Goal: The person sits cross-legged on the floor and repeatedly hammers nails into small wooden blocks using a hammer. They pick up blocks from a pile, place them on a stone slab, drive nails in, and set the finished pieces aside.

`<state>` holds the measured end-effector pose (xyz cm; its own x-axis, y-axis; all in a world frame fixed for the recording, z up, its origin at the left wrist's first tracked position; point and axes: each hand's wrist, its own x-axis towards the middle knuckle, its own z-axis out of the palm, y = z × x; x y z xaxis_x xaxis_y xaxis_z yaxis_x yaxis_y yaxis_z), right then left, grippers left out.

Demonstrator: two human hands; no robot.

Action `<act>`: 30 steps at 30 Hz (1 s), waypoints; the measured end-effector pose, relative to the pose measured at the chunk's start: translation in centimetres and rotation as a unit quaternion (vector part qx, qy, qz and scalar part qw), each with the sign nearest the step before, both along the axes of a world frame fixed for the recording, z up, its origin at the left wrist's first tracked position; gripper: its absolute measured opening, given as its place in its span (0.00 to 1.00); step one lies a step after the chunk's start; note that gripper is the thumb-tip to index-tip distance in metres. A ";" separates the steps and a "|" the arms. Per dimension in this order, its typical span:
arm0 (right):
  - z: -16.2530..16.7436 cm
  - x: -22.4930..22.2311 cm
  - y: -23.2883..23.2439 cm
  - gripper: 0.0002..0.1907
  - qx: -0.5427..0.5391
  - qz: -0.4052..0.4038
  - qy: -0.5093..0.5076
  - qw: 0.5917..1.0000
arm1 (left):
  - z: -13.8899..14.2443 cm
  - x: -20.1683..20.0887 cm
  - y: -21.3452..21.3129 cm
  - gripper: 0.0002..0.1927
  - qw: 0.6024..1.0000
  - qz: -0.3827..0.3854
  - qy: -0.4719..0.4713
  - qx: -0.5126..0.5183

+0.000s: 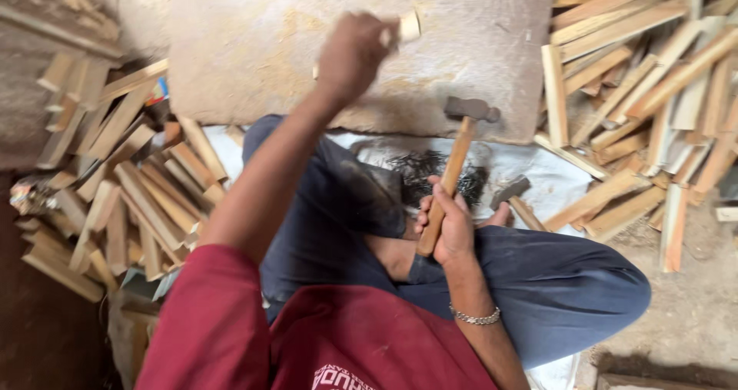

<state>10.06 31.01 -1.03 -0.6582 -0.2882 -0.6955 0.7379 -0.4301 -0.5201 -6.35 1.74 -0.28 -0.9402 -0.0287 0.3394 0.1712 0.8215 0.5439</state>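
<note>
Wooden hammer (453,167), steel-headed, stands gripped at its handle by the right hand (450,225) above a dark nail pile (430,175). Left hand (352,51) closes around a pale wood stick (405,27) over the rough stone slab (477,44). Slat heaps (638,90) crowd both sides; a second hammer (513,196) lies on white sheeting (553,176).

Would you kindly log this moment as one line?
left hand: holds wood piece over stone slab | right hand: holds hammer | nails on sheet
</note>
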 end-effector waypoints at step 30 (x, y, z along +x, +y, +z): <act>2.9 -0.5 -3.0 0.12 0.210 0.053 0.145 0.965 | -8.4 12.7 11.9 0.11 0.938 -0.221 -0.263 -0.046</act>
<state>9.52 28.05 1.85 -0.8254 -0.0972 -0.5561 0.5629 -0.0657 -0.8239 6.37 13.62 -8.67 -0.8916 0.4096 -0.1929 0.2339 0.7815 0.5784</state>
